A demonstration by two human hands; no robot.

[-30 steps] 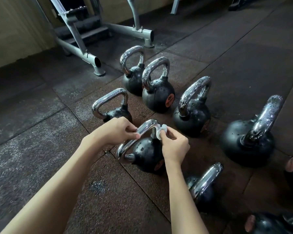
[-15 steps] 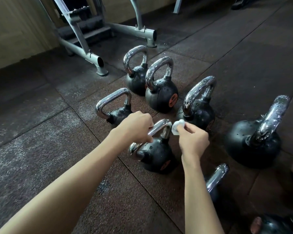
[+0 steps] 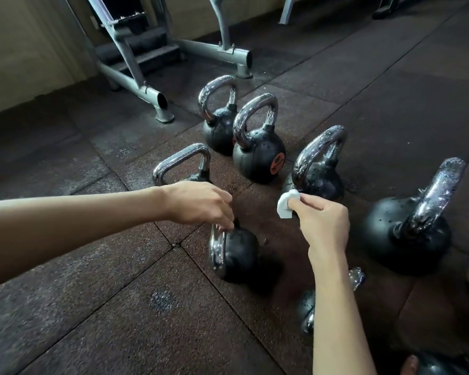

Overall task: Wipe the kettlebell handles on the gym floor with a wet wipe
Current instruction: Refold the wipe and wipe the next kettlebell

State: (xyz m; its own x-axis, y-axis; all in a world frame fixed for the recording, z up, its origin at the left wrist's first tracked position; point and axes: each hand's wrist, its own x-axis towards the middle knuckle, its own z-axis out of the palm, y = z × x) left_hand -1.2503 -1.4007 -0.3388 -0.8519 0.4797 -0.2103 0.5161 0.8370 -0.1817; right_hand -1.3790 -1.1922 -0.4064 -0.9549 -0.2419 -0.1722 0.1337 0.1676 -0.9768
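Observation:
Several black kettlebells with wet chrome handles stand on the dark rubber gym floor. My left hand [image 3: 201, 204] grips the top of the handle of the nearest kettlebell [image 3: 236, 255], whose chrome handle now faces left. My right hand [image 3: 321, 223] pinches a folded white wet wipe [image 3: 286, 204], held in the air just in front of the base of another kettlebell [image 3: 318, 169]. The wipe touches no handle.
More kettlebells stand around: one behind my left hand [image 3: 182, 161], two farther back [image 3: 218, 115] [image 3: 257, 150], a large one at the right [image 3: 409, 231], one under my right forearm [image 3: 307, 309]. A grey machine frame [image 3: 146, 90] stands at the back left.
My right hand lifted the wipe off the near kettlebell's handle and moved it right and away. My left hand turned that kettlebell, so its handle now points left.

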